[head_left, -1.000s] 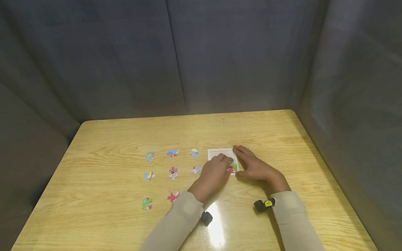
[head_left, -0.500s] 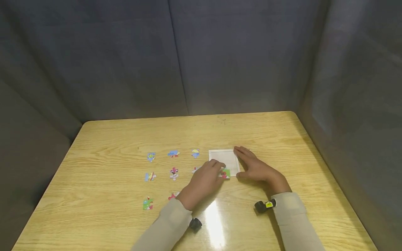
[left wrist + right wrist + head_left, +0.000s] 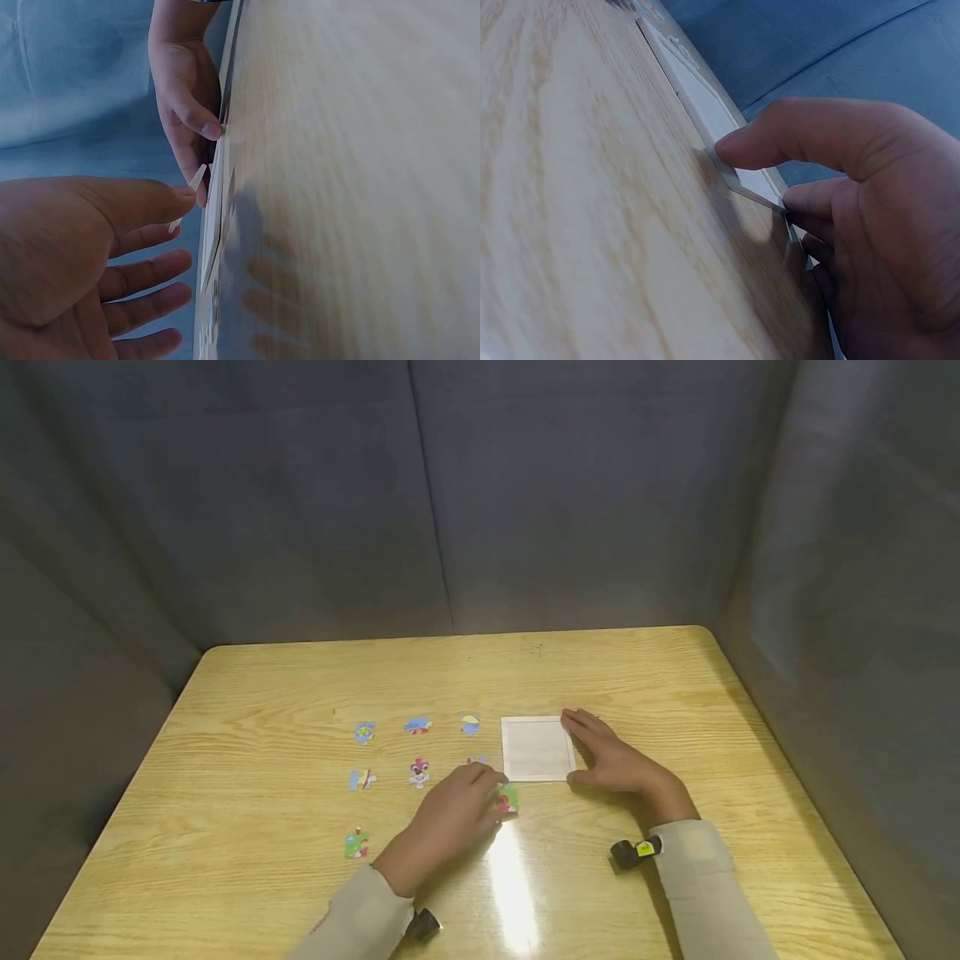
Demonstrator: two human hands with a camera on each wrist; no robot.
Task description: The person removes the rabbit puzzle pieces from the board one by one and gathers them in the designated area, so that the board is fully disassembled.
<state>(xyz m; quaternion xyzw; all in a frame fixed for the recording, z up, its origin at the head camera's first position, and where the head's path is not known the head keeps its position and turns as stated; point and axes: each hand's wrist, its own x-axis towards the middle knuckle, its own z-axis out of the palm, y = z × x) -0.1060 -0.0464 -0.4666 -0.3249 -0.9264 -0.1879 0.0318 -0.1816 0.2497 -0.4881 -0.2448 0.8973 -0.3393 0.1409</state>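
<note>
Between thumb and index finger, my left hand [image 3: 450, 810] pinches a green and red jigsaw piece [image 3: 509, 798], just in front of the square puzzle tray [image 3: 538, 777]. The left wrist view shows this piece [image 3: 198, 178] edge-on and tilted, off the table; the other left fingers are spread. My right hand [image 3: 618, 764] holds the tray along its right side, thumb near the front corner and fingertips near the back one. In the right wrist view the thumb [image 3: 739, 148] touches the tray rim. No piece shows inside the tray.
Loose jigsaw pieces lie in rows left of the tray, among them a face piece [image 3: 418, 772], a yellow and blue piece [image 3: 469, 724] and a green piece [image 3: 357, 843]. My left hand partly covers one piece [image 3: 476, 761]. Dark curtains [image 3: 300, 527] surround the wooden table [image 3: 637, 668].
My left hand has drawn the green and red piece out of the tray's front right area, leftward and toward me, past its front rim. The right hand has stayed at the tray.
</note>
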